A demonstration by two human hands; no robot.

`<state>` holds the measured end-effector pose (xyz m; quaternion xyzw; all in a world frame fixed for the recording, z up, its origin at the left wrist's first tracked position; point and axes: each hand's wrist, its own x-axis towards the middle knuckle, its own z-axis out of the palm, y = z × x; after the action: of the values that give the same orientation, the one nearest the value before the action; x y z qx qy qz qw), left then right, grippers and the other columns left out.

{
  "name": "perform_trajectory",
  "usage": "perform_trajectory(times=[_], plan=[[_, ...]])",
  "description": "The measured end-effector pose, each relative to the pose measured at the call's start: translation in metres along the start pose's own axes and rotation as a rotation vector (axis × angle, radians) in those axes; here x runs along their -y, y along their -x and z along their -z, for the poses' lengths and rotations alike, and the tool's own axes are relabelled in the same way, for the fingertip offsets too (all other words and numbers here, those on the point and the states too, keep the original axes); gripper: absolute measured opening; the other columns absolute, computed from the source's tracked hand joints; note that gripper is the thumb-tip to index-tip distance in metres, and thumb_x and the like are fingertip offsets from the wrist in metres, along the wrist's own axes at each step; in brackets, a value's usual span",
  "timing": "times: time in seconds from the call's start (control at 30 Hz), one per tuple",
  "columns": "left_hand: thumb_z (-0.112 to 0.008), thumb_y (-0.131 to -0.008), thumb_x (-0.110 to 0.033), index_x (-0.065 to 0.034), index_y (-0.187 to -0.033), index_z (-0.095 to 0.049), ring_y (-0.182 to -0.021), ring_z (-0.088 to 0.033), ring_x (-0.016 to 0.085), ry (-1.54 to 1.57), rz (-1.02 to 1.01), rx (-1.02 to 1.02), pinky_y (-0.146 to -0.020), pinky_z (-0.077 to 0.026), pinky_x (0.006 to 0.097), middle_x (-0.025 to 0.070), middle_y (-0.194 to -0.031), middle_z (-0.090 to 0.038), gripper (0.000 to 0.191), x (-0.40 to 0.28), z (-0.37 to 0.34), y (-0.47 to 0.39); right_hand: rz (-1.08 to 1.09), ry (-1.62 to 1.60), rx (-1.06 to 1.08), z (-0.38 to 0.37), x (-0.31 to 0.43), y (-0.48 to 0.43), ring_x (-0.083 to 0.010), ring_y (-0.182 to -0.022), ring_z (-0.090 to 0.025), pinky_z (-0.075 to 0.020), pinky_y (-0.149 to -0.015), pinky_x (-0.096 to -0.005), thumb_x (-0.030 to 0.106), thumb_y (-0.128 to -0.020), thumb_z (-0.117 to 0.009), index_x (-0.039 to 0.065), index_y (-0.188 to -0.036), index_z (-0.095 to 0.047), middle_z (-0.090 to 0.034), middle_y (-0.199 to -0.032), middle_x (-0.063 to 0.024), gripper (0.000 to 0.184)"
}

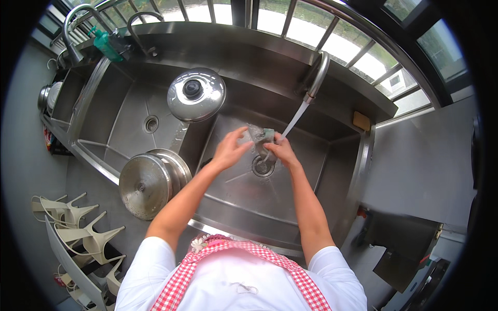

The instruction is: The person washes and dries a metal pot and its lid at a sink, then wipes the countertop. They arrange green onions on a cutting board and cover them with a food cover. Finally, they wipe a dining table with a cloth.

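Observation:
My right hand [286,151] grips a wet scouring pad [268,134], greenish at its top, whose lower part is blurred by water. Beside it, to the left, my left hand [231,150] has its fingers apart and holds nothing. A stream of water [294,119] falls from the curved steel faucet [321,74] onto my right hand and the pad. Both hands are over the right basin [249,198] of a stainless steel sink, just above its drain [263,166].
A shiny lid with a black knob [180,104] rests at the back of the basin divider. Toward the front lies round steel cookware [144,186]. The left basin [134,103], a green pump bottle [106,46] and a yellowish sponge [361,121] surround the work area. Chairs [91,235] stand lower left.

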<state>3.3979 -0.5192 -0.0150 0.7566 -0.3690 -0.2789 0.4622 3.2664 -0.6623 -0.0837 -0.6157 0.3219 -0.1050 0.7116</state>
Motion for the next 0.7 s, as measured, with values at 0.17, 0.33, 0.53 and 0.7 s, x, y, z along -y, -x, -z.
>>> perform_trajectory(times=[0.17,0.33,0.53,0.7], plan=[[-0.056,-0.083,-0.026,-0.0016,-0.103,-0.054,-0.07,-0.051,0.009,0.362,0.266,0.249,-0.062,-0.042,0.0231,0.0038,-0.086,-0.056,0.032,0.025,-0.078,-0.04,-0.109,-0.002,-0.094,0.013,0.008,0.017,-0.0158,-0.09,-0.055,-0.0444,-0.077,-0.0275,0.002,-0.062,-0.068,0.001,-0.111,-0.044,-0.056,-0.097,-0.0078,0.054],[-0.052,-0.085,-0.021,-0.0033,-0.091,-0.054,-0.07,-0.05,0.007,0.628,0.274,0.258,-0.059,-0.041,0.0229,0.0001,-0.08,-0.056,0.019,0.029,-0.096,-0.046,-0.195,-0.058,0.052,0.038,-0.011,0.026,-0.018,-0.094,-0.054,-0.0424,-0.08,-0.0298,0.017,-0.055,-0.078,0.001,-0.108,-0.053,-0.057,-0.1,-0.0098,0.061],[-0.051,-0.085,-0.015,-0.0035,-0.094,-0.051,-0.074,-0.056,0.013,1.008,0.429,0.036,-0.067,-0.047,0.0276,0.0028,-0.083,-0.056,0.014,0.049,-0.098,-0.04,-0.085,0.09,-0.035,0.033,-0.059,0.009,-0.0179,-0.083,-0.057,-0.044,-0.074,-0.0288,0.015,-0.059,-0.072,0.004,-0.096,-0.059,-0.059,-0.092,-0.0069,0.041],[-0.049,-0.084,-0.016,-0.0043,-0.12,-0.031,-0.092,-0.051,0.022,1.067,0.77,-0.189,-0.075,-0.045,0.0359,0.0114,-0.103,-0.049,0.042,0.102,-0.114,-0.031,-0.129,-0.222,-0.201,0.026,-0.061,0.008,-0.015,-0.076,-0.056,-0.0459,-0.066,-0.0307,0.009,-0.062,-0.064,0.009,-0.086,-0.06,-0.059,-0.082,-0.003,0.025]])
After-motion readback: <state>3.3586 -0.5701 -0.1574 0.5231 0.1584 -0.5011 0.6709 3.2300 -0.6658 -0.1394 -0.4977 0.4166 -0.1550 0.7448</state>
